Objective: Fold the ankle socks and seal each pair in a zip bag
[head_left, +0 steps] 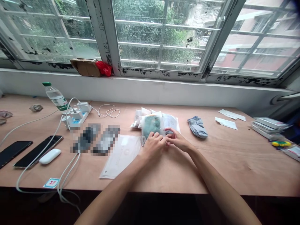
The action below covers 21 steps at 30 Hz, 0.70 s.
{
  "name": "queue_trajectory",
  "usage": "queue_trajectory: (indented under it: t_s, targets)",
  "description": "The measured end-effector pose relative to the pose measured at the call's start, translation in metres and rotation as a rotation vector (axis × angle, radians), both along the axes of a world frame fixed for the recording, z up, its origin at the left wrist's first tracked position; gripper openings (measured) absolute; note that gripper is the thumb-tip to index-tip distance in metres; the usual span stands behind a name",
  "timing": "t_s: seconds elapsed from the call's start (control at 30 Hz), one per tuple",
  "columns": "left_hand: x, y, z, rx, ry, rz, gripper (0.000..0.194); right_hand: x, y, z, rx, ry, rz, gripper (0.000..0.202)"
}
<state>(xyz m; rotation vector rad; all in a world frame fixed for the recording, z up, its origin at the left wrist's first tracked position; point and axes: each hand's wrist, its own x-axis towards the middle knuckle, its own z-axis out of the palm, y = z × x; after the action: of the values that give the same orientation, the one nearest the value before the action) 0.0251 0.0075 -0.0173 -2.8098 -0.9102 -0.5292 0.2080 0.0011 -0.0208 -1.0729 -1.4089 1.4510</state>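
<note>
A frosted plastic bag point(152, 122) with something green and folded inside stands tilted in front of me. My left hand point(154, 142) has its fingers curled over the bag's lower edge. At its lower right corner, my right hand point(177, 139) is closed with the fingertips bent together against the bag. Behind it lie several similar filled bags point(172, 121), partly hidden by the front one. A flat frosted bag point(123, 154) lies on the table left of my left hand. To the right of my hands rests a pair of folded grey-blue socks point(197, 127).
On the left are a power strip point(78, 117) with white cables, a water bottle point(56, 97), phones point(38, 151) and a white earbud case point(50, 156). Paper slips point(226, 122) and stacked packages point(269, 127) lie right. A cardboard box point(86, 67) sits on the windowsill.
</note>
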Motion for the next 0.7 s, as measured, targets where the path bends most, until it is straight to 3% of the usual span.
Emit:
queue_trajectory:
  t_s: [0.13,0.3,0.7]
  targets:
    - [-0.002,0.005,-0.005,-0.049,0.022,0.04,0.019,0.006,-0.002,0.001,-0.015,-0.06,0.08,0.066]
    - [-0.004,0.002,0.001,-0.166,0.084,0.013,0.02,0.008,-0.004,0.004,-0.029,-0.152,0.228,0.065]
    - [-0.001,-0.005,-0.001,-0.14,0.139,-0.062,0.027,0.006,-0.003,0.014,0.09,-0.229,0.047,0.064]
